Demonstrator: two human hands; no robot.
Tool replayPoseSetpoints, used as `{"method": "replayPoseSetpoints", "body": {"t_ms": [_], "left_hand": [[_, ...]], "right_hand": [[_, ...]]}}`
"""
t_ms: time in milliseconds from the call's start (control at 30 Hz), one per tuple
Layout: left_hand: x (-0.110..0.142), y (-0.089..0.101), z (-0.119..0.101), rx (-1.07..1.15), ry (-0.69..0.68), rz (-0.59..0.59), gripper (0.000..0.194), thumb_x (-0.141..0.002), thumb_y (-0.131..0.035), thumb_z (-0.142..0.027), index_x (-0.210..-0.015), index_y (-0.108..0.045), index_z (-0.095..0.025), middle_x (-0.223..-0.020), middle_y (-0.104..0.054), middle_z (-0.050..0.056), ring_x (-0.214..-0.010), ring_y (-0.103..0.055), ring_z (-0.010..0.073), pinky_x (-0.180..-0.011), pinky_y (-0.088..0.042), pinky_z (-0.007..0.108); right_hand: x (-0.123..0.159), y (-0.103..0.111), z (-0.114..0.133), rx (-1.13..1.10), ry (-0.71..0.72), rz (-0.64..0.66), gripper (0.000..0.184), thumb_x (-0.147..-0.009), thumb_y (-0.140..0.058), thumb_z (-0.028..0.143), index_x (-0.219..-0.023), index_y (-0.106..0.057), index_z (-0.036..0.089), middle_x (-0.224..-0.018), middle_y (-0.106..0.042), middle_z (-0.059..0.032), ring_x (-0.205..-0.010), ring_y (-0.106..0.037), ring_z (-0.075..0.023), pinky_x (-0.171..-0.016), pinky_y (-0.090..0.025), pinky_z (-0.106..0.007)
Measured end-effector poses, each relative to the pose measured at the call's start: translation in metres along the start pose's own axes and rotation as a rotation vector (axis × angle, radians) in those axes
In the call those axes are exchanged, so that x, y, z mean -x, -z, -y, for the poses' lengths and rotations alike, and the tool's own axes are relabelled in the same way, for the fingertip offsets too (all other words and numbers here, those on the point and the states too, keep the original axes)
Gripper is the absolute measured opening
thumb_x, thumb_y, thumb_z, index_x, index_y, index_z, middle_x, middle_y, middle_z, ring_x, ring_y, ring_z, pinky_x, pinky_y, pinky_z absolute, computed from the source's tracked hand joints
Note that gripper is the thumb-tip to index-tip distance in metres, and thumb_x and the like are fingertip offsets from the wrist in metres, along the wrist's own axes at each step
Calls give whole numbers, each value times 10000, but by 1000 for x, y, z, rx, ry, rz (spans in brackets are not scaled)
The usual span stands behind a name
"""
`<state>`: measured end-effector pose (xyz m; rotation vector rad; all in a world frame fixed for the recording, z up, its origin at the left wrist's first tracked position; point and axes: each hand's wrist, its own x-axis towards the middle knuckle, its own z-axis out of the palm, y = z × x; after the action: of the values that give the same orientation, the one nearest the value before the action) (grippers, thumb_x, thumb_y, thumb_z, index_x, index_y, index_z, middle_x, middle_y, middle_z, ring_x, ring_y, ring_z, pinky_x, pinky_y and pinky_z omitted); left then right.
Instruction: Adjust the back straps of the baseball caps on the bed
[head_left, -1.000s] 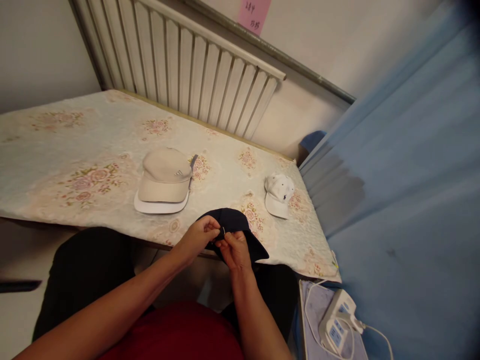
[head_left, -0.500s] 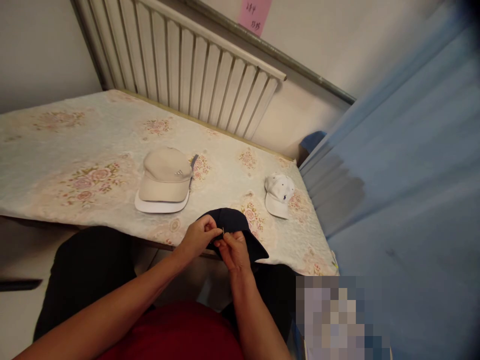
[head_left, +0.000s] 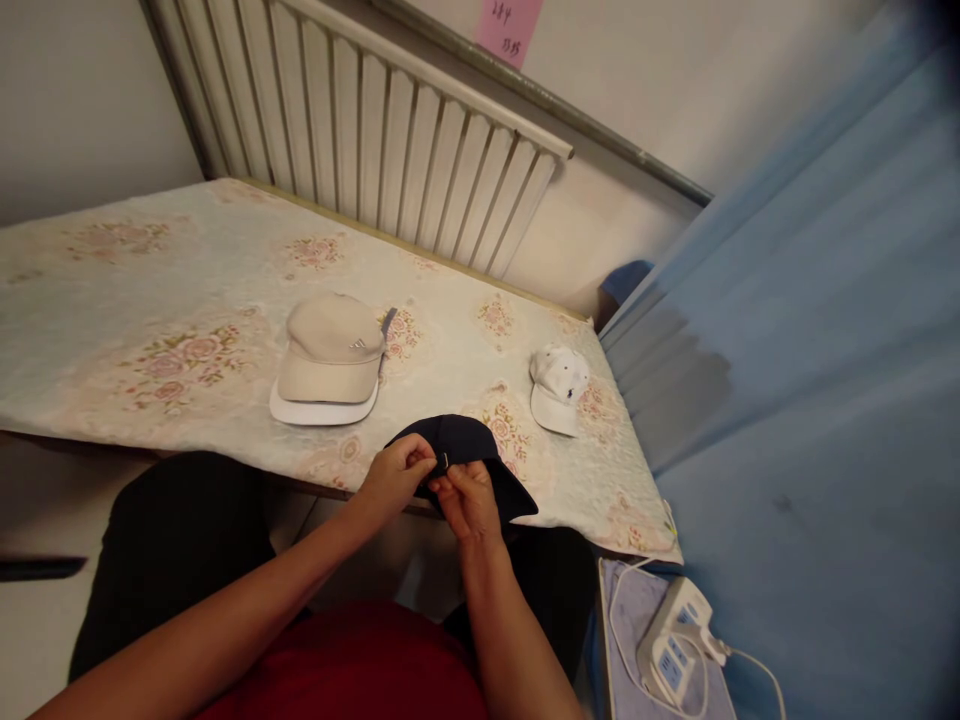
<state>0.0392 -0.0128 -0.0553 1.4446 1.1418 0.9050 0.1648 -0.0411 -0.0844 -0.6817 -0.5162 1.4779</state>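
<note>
A dark navy cap point(head_left: 465, 437) rests at the front edge of the bed, its back strap turned toward me. Fingers of my left hand point(head_left: 401, 468) pinch the strap on one side of a small metal buckle point(head_left: 444, 461). On the buckle's other side, my right hand point(head_left: 472, 497) is closed on the strap, thumb and fingertips together. Farther back and left, a beige cap point(head_left: 334, 345) sits stacked on one with a white brim point(head_left: 322, 411). A white cap point(head_left: 559, 388) lies to the right.
A floral cover point(head_left: 247, 280) spreads over the bed. Behind it stands a white radiator point(head_left: 390, 140). A blue curtain point(head_left: 787, 400) hangs at the right. Lower right, a white power strip point(head_left: 675, 640) with cords sits on a small stand.
My left hand has shifted slightly left, away from the buckle, which now shows more plainly. My right hand stays about where it was. The power strip, pixelated earlier, shows clearly.
</note>
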Motion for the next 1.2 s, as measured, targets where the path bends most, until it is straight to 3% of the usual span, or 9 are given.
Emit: {"method": "replayPoseSetpoints", "body": {"t_ms": [333, 667, 900, 1200], "left_hand": [[0, 0, 5, -23, -9, -28, 94, -716, -512, -291, -711, -533, -199, -628, -535, -30, -609, -513, 147, -589, -396, 272], [2, 1, -2, -34, 6, 16, 80, -711, -505, -271, -711, -535, -197, -620, -552, -26, -613, -525, 152, -602, -395, 276], [0, 2, -1, -52, -3, 20, 81, -696, -503, -277, -689, -532, -202, -623, -546, -27, -611, -521, 151, -596, -396, 274], [0, 2, -3, -92, -19, -4, 87, -703, -496, -277, -691, -538, -202, -605, -524, -28, -602, -494, 151, -585, -382, 274]], "right_hand": [[0, 0, -2, -19, 6, 30, 205, -652, -702, 149, -808, -581, 205, -783, -635, 28, -608, -556, -92, -556, -442, -229], [-5, 8, -9, 49, 18, -38, 190, -644, -694, 144, -774, -565, 192, -620, -586, 53, -494, -514, -77, -526, -457, -228], [-4, 1, -8, 152, 3, -88, 207, -604, -651, 124, -792, -580, 173, -556, -574, 63, -435, -487, -71, -492, -458, -222], [-7, 2, -10, 434, 73, -343, 135, -593, -628, 152, -723, -595, 163, -512, -545, 84, -424, -493, -66, -444, -424, -181]]}}
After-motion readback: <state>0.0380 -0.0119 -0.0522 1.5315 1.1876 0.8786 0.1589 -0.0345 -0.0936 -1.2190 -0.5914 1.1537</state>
